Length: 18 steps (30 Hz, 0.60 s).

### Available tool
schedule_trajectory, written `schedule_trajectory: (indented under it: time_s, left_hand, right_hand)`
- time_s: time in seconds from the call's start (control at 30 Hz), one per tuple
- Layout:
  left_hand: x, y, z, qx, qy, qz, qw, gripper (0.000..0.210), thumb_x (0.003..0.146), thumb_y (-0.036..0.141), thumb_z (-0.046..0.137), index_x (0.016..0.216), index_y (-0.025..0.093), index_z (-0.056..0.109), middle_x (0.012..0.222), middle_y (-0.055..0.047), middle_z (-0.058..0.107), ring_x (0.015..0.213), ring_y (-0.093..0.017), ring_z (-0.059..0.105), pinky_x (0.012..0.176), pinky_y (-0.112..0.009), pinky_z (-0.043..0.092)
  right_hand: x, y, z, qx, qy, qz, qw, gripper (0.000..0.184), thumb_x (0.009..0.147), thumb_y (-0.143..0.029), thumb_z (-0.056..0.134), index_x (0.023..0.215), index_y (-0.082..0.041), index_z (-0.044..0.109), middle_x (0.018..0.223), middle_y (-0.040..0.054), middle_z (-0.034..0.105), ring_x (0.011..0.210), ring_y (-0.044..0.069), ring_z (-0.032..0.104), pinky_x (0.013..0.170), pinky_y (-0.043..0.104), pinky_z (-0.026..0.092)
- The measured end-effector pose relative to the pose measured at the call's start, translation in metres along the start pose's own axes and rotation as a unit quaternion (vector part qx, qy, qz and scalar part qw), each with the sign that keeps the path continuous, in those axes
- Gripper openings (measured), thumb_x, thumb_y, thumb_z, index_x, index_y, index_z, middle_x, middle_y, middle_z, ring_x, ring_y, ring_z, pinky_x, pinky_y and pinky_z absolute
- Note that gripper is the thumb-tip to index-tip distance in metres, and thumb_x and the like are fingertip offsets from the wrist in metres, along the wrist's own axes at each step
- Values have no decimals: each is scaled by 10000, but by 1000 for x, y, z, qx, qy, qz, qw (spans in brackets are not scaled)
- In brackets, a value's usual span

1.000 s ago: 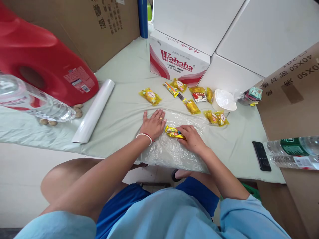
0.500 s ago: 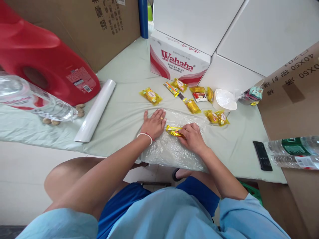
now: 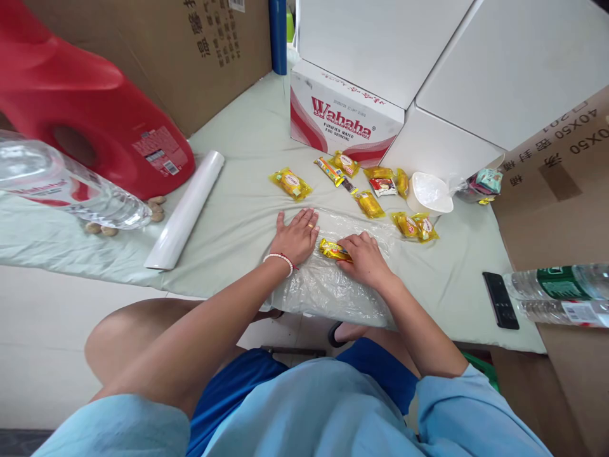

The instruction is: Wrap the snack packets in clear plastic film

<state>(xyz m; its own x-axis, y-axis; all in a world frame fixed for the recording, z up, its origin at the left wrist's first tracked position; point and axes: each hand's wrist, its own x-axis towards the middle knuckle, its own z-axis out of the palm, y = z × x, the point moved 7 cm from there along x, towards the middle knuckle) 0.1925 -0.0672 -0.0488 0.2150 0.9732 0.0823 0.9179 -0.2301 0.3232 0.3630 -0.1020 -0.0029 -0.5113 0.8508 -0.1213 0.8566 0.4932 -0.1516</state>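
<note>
A sheet of clear plastic wrap (image 3: 328, 292) lies crinkled over the front edge of the cloth-covered table. My left hand (image 3: 295, 238) rests flat on the wrap's left side, fingers spread, holding nothing. On the wrap, between my hands, are yellow-wrapped snack bars (image 3: 330, 249), lying side by side and partly covered. My right hand (image 3: 364, 257) is closed over their right end, with the fingertips on the wrappers. How many bars are under the fingers I cannot tell.
Several yellow snack packets (image 3: 291, 184) lie beyond my hands, near a white bowl (image 3: 431, 193). On the left are a plastic wrap roll (image 3: 185, 209), a large water bottle (image 3: 71, 184) and a red jug (image 3: 157, 152). A phone (image 3: 500, 300) and bottles (image 3: 566, 281) sit at right.
The fingers of my right hand have slid slightly left over the snack bars, and the bars have turned a little. My left hand stays flat in place.
</note>
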Motion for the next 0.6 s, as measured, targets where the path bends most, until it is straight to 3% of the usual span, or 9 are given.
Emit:
schedule_trajectory:
  time_s: [0.1, 0.23, 0.37, 0.5, 0.6]
  left_hand:
    - [0, 0, 1, -3, 3, 2, 1000, 605, 1100, 396, 182, 1643, 233, 392, 1730, -86, 353, 1608, -258, 313, 1326, -669, 21]
    - [0, 0, 1, -5, 5, 5, 1000, 608, 1095, 377, 183, 1643, 207, 385, 1731, -89, 344, 1606, -241, 312, 1325, -668, -10]
    - [-1, 0, 1, -1, 8, 7, 1000, 614, 1088, 370, 183, 1651, 218, 373, 1735, -87, 339, 1609, -255, 310, 1326, -672, 5]
    - [-1, 0, 1, -5, 4, 5, 1000, 621, 1080, 372, 196, 1655, 211, 365, 1737, -90, 335, 1609, -274, 308, 1321, -686, 10]
    - [-1, 0, 0, -8, 3, 5, 1000, 619, 1080, 371, 199, 1654, 211, 367, 1735, -89, 339, 1607, -267, 312, 1323, -681, 2]
  right_hand:
    - [-2, 3, 1, -3, -17, 7, 1000, 503, 954, -371, 718, 1431, -232, 633, 1353, 124, 675, 1211, 340, 509, 975, 453, 394]
    - [-2, 7, 2, 23, -18, 20, 999, 595, 954, -493, 720, 1479, -239, 600, 1373, 137, 657, 1212, 346, 503, 980, 451, 401]
    - [-3, 8, 4, 15, -21, 14, 1000, 549, 933, -417, 755, 1437, -233, 637, 1321, 138, 683, 1181, 354, 516, 958, 461, 410]
    - [-5, 8, 4, 30, -2, 12, 999, 613, 912, -482, 774, 1452, -239, 616, 1355, 138, 668, 1190, 351, 512, 956, 463, 416]
    - [-5, 7, 7, 22, -5, 13, 1000, 551, 912, -431, 768, 1410, -232, 640, 1311, 136, 683, 1172, 348, 514, 950, 461, 412]
